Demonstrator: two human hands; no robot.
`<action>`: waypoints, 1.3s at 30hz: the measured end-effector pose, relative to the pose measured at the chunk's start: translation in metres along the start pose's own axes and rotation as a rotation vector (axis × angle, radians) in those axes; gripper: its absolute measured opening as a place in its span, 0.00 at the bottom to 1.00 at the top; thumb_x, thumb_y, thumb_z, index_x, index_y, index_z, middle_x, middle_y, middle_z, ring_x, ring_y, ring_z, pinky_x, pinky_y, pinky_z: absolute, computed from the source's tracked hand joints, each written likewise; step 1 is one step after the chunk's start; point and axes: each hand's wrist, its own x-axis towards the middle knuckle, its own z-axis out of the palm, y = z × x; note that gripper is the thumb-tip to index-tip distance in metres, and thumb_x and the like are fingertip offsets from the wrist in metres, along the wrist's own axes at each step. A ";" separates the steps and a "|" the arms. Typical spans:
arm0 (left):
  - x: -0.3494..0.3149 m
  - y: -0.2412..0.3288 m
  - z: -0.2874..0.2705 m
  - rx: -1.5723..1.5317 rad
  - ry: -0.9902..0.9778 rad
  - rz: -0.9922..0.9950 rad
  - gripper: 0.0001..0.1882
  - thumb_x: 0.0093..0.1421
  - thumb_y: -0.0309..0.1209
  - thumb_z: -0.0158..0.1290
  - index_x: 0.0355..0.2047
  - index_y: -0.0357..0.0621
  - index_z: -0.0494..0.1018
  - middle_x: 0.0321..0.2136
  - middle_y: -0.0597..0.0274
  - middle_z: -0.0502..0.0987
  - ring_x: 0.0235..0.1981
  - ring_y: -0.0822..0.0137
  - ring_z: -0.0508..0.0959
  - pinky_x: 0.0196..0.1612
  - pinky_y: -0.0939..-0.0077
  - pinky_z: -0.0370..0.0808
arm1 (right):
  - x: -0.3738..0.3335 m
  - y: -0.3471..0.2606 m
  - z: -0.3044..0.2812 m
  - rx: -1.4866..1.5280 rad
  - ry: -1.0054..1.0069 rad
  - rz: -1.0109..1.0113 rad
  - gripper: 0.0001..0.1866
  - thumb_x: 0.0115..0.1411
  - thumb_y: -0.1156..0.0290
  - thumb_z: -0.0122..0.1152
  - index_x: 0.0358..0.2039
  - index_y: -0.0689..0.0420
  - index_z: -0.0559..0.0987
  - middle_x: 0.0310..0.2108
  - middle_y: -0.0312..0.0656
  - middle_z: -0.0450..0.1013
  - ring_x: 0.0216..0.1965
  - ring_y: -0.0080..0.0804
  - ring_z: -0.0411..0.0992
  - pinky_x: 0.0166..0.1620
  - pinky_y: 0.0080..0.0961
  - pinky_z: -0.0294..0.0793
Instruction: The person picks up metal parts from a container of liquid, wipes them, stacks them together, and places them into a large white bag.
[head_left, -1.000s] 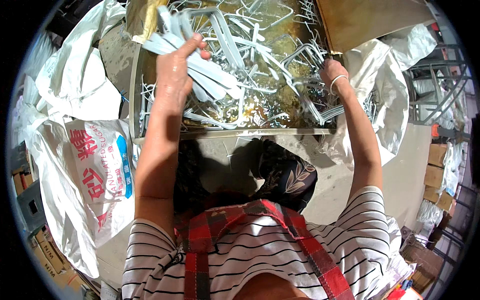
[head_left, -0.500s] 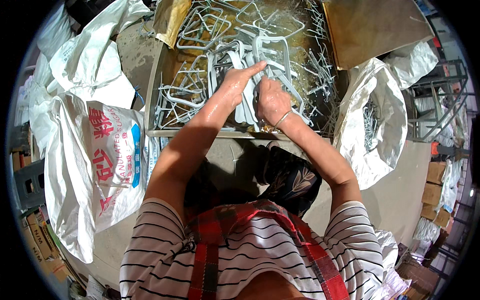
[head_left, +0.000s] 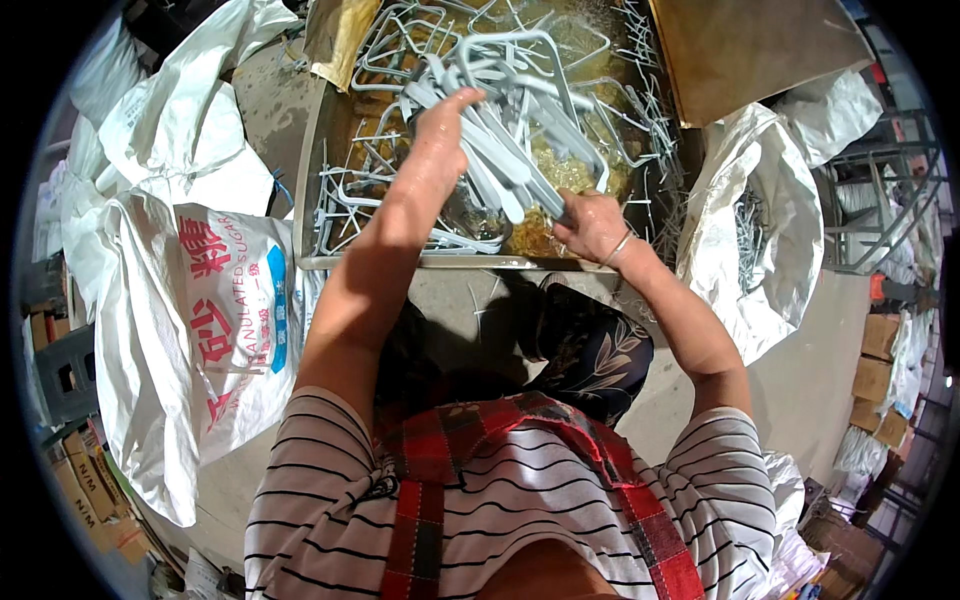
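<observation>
A bundle of grey, wet-looking bent frame pieces [head_left: 500,160] slants over a shallow metal trough [head_left: 450,263] of yellowish water. My left hand [head_left: 440,135] is closed around the upper left part of the bundle, thumb on top. At its lower right end, my right hand [head_left: 597,228], with a bangle at the wrist, has its fingers closed on the tip of one grey piece. My palms hide part of each grip. More grey frames [head_left: 405,40] lie in the water behind and to the left of the bundle.
Thin grey sticks [head_left: 650,130] pile along the trough's right side. An open white sack [head_left: 700,270] with similar sticks inside stands to the right; a printed white sack [head_left: 240,340] stands left. A brown board [head_left: 760,55] leans over the far right corner. Cardboard boxes [head_left: 873,375] sit farther right.
My hands have moved apart: the left went up and left, the right went right and down. The bundle has turned from near upright to a slant and lifted somewhat.
</observation>
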 end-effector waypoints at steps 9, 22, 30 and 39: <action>-0.018 0.063 -0.007 0.415 0.063 0.905 0.12 0.44 0.26 0.60 0.29 0.37 0.71 0.27 0.63 0.73 0.26 0.72 0.71 0.32 0.78 0.69 | -0.040 0.100 -0.017 0.938 0.176 0.440 0.12 0.44 0.75 0.51 0.32 0.62 0.74 0.11 0.37 0.65 0.09 0.21 0.57 0.15 0.19 0.58; -0.065 0.034 0.021 0.871 -0.307 0.544 0.19 0.40 0.31 0.63 0.32 0.34 0.73 0.26 0.62 0.75 0.26 0.74 0.73 0.30 0.80 0.71 | 0.049 -0.003 -0.131 0.035 -0.283 -0.103 0.14 0.37 0.73 0.56 0.28 0.64 0.75 0.19 0.50 0.71 0.22 0.36 0.70 0.28 0.28 0.69; -0.039 0.025 0.007 0.723 -0.502 0.368 0.17 0.41 0.25 0.60 0.34 0.34 0.71 0.25 0.59 0.75 0.24 0.69 0.75 0.30 0.76 0.73 | 0.097 -0.038 -0.153 -0.077 -0.189 -0.258 0.14 0.38 0.74 0.62 0.28 0.64 0.74 0.22 0.45 0.71 0.24 0.28 0.69 0.29 0.23 0.68; -0.036 0.061 -0.015 0.201 -0.399 0.207 0.12 0.46 0.26 0.55 0.30 0.29 0.70 0.22 0.53 0.74 0.20 0.64 0.76 0.24 0.72 0.76 | 0.101 0.032 -0.043 0.687 0.190 0.078 0.57 0.36 0.50 0.69 0.56 0.67 0.45 0.54 0.60 0.52 0.58 0.48 0.50 0.58 0.35 0.50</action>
